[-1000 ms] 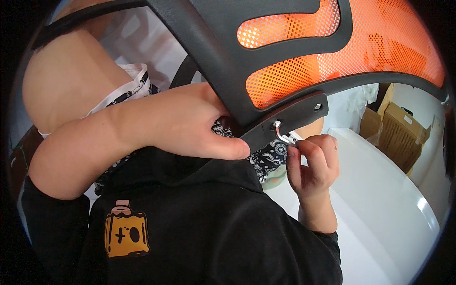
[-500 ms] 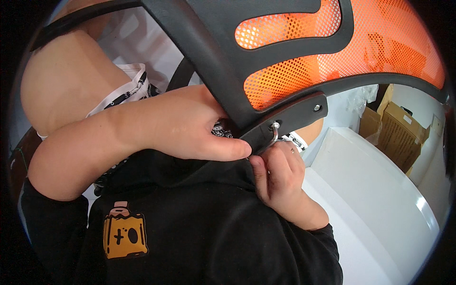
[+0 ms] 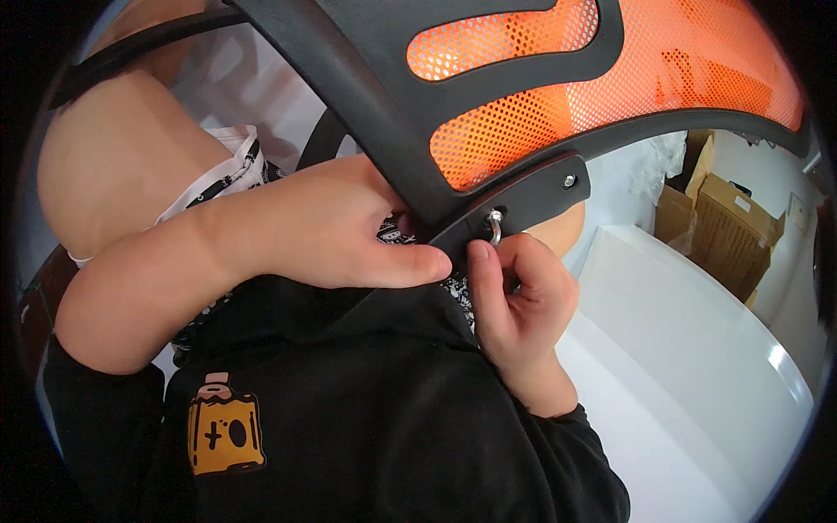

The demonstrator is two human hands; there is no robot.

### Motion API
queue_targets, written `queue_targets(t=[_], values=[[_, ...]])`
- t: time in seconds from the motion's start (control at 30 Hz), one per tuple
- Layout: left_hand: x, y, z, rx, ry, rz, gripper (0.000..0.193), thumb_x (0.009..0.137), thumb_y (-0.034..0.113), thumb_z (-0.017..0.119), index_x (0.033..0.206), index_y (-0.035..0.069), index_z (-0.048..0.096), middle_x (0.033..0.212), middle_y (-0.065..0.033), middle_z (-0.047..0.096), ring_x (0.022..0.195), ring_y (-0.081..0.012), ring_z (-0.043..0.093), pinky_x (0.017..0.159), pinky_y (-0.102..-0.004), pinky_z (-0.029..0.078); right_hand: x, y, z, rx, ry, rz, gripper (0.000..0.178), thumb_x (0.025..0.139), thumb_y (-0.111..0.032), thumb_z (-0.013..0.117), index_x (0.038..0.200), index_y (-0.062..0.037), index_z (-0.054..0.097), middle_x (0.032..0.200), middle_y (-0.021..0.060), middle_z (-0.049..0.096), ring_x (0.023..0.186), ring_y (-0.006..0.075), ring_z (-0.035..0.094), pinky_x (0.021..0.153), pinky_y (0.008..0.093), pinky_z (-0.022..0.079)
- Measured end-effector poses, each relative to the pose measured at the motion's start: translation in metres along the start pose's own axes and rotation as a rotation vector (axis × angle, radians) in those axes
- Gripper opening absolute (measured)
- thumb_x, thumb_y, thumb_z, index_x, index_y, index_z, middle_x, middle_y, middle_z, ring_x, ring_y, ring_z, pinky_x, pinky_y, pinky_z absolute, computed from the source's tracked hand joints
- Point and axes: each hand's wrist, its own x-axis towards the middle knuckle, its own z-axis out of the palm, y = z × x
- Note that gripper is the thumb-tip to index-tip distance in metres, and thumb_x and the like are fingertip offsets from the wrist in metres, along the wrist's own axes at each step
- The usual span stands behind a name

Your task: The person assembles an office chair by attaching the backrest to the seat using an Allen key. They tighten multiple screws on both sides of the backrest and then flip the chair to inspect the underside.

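Observation:
A black chair frame with an orange mesh backrest point(image 3: 514, 135) lies across my lap. At its lower edge is a black bracket point(image 3: 536, 199) with a bolt point(image 3: 569, 181) in its far hole. In the nearer hole sits the end of a bent silver hex key point(image 3: 496, 227). My right hand point(image 3: 527, 296) pinches the key's free arm between thumb and curled fingers. From the left, my left hand point(image 3: 375, 240) grips the frame by the bracket's near end. Its thumb lies in front, and its other fingers are hidden behind the frame.
A white panel-like surface point(image 3: 689, 305) stands at the right. Behind it are cardboard boxes point(image 3: 737, 231) and clear plastic wrap point(image 3: 670, 157). A black curved bar point(image 3: 166, 44) of the chair arches over my leg at the upper left.
My right hand has turned and its thumb has come up onto the hex key, whose free arm has swung slightly. The chair has shifted a little up and left in view; my left hand keeps its hold.

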Motion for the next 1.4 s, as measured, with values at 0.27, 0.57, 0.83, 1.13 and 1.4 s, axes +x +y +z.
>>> queue_targets(t=[0.27, 0.57, 0.83, 1.13, 1.4], values=[[0.002, 0.002, 0.002, -0.054, -0.014, -0.016, 0.03, 0.08, 0.022, 0.065, 0.101, 0.001, 0.061, 0.083, -0.0094, 0.062, 0.073, -0.0185, 0.056, 0.069, -0.0311, 0.047, 0.003, -0.003, -0.008, 0.029, -0.047, 0.066, 0.024, 0.078, -0.007, 0.069, 0.062, -0.0047, 0.052, 0.053, 0.0067, 0.047, 0.044, 0.0201, 0.048, 0.043, 0.0314, 0.036], [0.005, 0.006, 0.001, 0.004, -0.028, -0.017, 0.037, 0.08, 0.026, 0.066, 0.107, 0.002, 0.061, 0.093, -0.0113, 0.062, 0.082, -0.0208, 0.056, 0.075, -0.0328, 0.046, 0.001, -0.003, -0.026, -0.08, -0.084, -0.326, 0.012, 0.067, -0.007, 0.073, 0.075, -0.0059, 0.064, 0.067, 0.0077, 0.056, 0.059, 0.0224, 0.057, 0.054, 0.0322, 0.044], [0.004, 0.008, 0.004, 0.059, -0.011, -0.085, 0.037, 0.08, 0.029, 0.066, 0.101, -0.001, 0.063, 0.084, -0.0123, 0.064, 0.075, -0.0209, 0.059, 0.071, -0.0328, 0.048, 0.016, 0.024, -0.05, -0.168, -0.072, -0.369, 0.027, 0.063, 0.005, 0.074, 0.086, -0.0056, 0.064, 0.082, 0.0062, 0.063, 0.078, 0.022, 0.061, 0.07, 0.0325, 0.047], [-0.002, 0.008, 0.006, 0.129, 0.033, -0.023, 0.034, 0.079, 0.027, 0.066, 0.097, -0.002, 0.065, 0.078, -0.0139, 0.065, 0.068, -0.0236, 0.06, 0.067, -0.0329, 0.049, 0.04, 0.02, -0.056, -0.487, -0.114, -0.809, 0.019, 0.063, -0.019, 0.063, 0.082, -0.0175, 0.068, 0.087, -0.003, 0.059, 0.085, 0.0187, 0.054, 0.08, 0.0397, 0.039], [-0.002, 0.002, 0.011, 0.147, 0.085, 0.032, 0.033, 0.079, 0.029, 0.066, 0.094, 0.0, 0.066, 0.078, -0.0153, 0.065, 0.07, -0.0265, 0.063, 0.067, -0.0341, 0.05, 0.048, 0.003, -0.065, -0.621, -0.216, -0.851, 0.017, 0.061, -0.019, 0.065, 0.079, -0.0191, 0.068, 0.087, -0.0046, 0.059, 0.087, 0.0165, 0.055, 0.086, 0.0437, 0.038]])
